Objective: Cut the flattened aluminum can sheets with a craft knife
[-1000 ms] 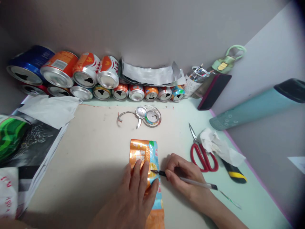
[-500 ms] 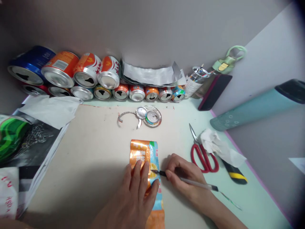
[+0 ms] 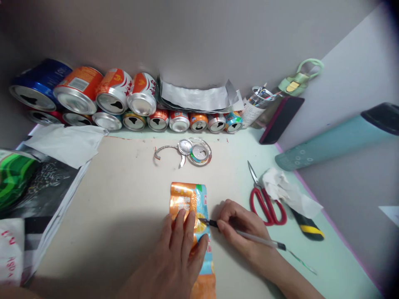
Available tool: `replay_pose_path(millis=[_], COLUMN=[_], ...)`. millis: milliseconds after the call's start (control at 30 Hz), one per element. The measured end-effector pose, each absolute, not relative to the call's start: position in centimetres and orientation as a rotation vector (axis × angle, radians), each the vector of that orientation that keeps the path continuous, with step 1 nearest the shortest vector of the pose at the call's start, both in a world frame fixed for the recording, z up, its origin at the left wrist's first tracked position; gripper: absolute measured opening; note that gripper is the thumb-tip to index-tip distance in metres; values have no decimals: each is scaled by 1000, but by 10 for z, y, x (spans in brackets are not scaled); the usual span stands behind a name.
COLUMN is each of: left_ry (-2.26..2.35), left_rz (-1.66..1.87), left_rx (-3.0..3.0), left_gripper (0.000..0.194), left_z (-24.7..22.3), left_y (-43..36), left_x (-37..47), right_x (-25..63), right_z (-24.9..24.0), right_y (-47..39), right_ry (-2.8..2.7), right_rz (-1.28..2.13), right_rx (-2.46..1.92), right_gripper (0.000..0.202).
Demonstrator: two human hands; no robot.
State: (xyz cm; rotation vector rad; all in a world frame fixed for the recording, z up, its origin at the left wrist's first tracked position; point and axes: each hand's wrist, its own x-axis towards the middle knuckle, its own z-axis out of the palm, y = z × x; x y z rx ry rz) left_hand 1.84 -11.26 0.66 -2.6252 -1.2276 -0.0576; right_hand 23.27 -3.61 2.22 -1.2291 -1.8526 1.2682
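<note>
A flattened strip of orange and blue drink-can metal lies on the beige board, printed with an orange slice. My left hand rests on it, fingers stretched out flat and pressing its left part down. In my right hand is a pen with a clear barrel and black grip, pinched between thumb and fingers. Its dark tip touches or hovers just over the printed orange slice, close beside my left fingertips; contact cannot be made out. The strip's near end runs out of view at the bottom.
Cut can ends lie beyond the strip. Red-handled scissors, crumpled tissue and a black-yellow handle are at right, near a teal bottle. Several cans and curved metal sheets line the wall.
The pen tip has shifted slightly up and away across the printed orange slice, with small finger motion of my right hand. My left hand stays in place on the strip.
</note>
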Motion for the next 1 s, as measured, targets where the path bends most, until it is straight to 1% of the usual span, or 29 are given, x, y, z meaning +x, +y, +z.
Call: replay_pose_path(millis=[100,200,333,533,700,833,1000], left_ry=[-1238,-1211,-1175,-1192,-1204,-1209,-1214], left_rz=[-55,-74,-124,-96,-88,-95,-75], left_rx=[-2650,-2673,-2680,-2641,-2671,-2671,-2677], left_gripper=[54,56,56,50,55,49,51], left_z=[7,9,10,9,11,15,13], left_y=[-113,-111,-109,-110,-110,-109,-109], left_x=[17,15,12,15,15,14,15], right_x=[233,233,234,235,236,238,240], right_z=[22,20,18,17,17,16,15], right_y=[-36,-37,-38,-35,-34,-34,-34], right_ry=[-1861,-1817,-1842,-1825,-1845,-1847,-1844], right_rz=[1289,1288,1307,1305,1301,1294,1289], right_rx=[-1224,-1256,-1236,-1250,-1223,-1225,-1220], right_gripper=[26,26,24,26,27,27,28])
